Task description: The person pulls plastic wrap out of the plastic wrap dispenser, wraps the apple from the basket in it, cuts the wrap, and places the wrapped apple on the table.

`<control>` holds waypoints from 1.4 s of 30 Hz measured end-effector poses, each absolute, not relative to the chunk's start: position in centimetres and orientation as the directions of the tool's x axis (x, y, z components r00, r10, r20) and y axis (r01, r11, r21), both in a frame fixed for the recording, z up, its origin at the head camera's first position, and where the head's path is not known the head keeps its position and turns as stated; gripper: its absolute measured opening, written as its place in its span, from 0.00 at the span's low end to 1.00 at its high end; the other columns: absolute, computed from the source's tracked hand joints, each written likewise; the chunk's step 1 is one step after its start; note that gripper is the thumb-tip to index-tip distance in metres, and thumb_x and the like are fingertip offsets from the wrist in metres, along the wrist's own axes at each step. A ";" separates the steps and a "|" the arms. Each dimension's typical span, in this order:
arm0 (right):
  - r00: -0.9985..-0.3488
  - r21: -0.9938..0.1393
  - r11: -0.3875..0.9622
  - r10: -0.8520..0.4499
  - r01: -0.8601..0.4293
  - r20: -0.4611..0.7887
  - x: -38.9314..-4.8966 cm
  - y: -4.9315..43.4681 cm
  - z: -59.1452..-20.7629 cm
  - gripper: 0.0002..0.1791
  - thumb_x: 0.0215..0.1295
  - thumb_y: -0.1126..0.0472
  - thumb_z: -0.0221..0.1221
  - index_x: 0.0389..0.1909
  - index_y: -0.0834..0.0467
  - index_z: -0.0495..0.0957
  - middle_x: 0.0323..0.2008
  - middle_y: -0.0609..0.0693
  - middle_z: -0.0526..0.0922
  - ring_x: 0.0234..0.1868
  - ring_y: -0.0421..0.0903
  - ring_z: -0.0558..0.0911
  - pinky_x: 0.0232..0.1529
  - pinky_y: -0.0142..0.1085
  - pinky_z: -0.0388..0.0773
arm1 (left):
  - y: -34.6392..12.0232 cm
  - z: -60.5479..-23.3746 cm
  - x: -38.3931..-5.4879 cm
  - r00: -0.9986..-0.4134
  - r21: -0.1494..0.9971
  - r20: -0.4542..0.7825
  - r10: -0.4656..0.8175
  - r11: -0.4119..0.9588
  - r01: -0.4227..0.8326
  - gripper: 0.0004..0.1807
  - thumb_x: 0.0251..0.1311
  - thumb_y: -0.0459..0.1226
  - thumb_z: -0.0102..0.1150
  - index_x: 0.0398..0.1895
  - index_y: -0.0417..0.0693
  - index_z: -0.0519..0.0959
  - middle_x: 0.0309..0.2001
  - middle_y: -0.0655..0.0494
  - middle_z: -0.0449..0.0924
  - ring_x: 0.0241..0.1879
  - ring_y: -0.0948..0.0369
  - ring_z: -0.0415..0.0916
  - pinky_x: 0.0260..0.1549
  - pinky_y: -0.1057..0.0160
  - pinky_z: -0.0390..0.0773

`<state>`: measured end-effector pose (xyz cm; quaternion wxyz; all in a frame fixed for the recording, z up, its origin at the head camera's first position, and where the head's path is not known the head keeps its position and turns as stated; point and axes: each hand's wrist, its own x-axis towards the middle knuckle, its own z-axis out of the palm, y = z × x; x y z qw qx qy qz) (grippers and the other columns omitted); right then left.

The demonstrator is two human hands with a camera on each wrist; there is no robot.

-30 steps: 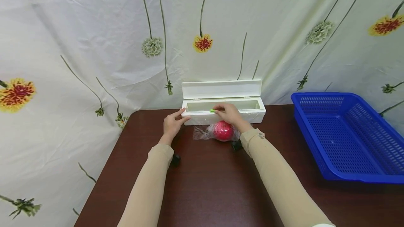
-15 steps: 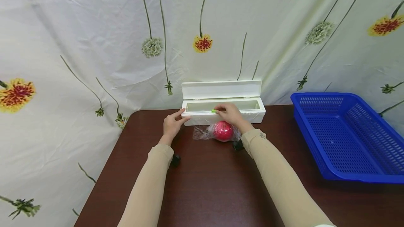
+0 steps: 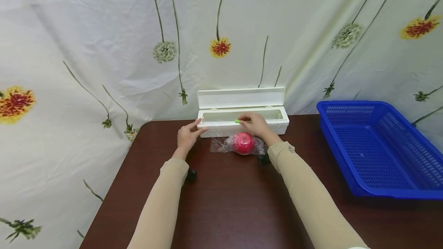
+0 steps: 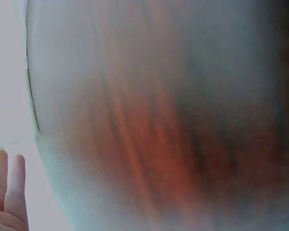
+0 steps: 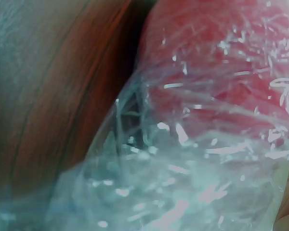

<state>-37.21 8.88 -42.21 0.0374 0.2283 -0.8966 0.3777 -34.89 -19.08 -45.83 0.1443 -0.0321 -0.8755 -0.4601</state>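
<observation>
The green tab [image 3: 237,121] sits at the frame's centre, on the front rim of the white box [image 3: 221,130], just left of the right hand [image 3: 257,124], the nearer one, whose thumb and fingertips pinch it. The box's long axis runs left to right. The left hand [image 3: 187,137], thumb and forefinger apart, touches its left end. The wrapped red ball [image 3: 243,143] lies just below the box in the frame.

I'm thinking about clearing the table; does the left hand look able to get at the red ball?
Probably yes: the left hand touches the left end of the white box, the red ball lies in front of it, and only clear plastic wrap seems in the way.
</observation>
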 end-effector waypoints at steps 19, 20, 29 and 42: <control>-0.891 -0.671 0.594 -0.369 -0.444 0.264 -37.0 9.7 -42.1 0.11 0.65 0.64 0.57 0.45 0.64 0.79 0.44 0.58 0.82 0.49 0.54 0.79 0.54 0.42 0.73 | -19.1 -45.7 -34.8 -0.956 0.791 0.282 -0.076 0.583 0.186 0.29 0.51 0.48 0.68 0.58 0.54 0.76 0.58 0.51 0.73 0.46 0.54 0.78 0.27 0.63 0.68; -0.892 -0.670 0.596 -0.367 -0.443 0.262 -37.0 9.8 -42.1 0.11 0.65 0.64 0.57 0.45 0.64 0.79 0.44 0.58 0.82 0.49 0.54 0.79 0.53 0.42 0.73 | -19.2 -45.7 -34.8 -0.957 0.791 0.282 -0.075 0.582 0.187 0.29 0.51 0.48 0.68 0.58 0.54 0.76 0.58 0.51 0.73 0.46 0.54 0.78 0.27 0.63 0.68; -0.894 -0.668 0.601 -0.372 -0.438 0.251 -37.1 10.3 -42.3 0.12 0.66 0.64 0.57 0.46 0.64 0.79 0.45 0.58 0.81 0.49 0.54 0.79 0.53 0.43 0.73 | -19.1 -45.6 -34.7 -0.957 0.802 0.278 -0.078 0.567 0.186 0.29 0.50 0.48 0.68 0.58 0.54 0.76 0.58 0.52 0.74 0.44 0.54 0.78 0.26 0.63 0.67; -0.879 -0.673 0.573 -0.384 -0.468 0.284 -37.3 10.9 -42.4 0.11 0.65 0.63 0.57 0.45 0.64 0.80 0.44 0.58 0.82 0.49 0.54 0.79 0.53 0.44 0.73 | -19.1 -45.5 -34.6 -0.960 0.810 0.268 -0.085 0.559 0.177 0.29 0.49 0.48 0.69 0.57 0.55 0.76 0.58 0.52 0.74 0.43 0.55 0.79 0.25 0.64 0.68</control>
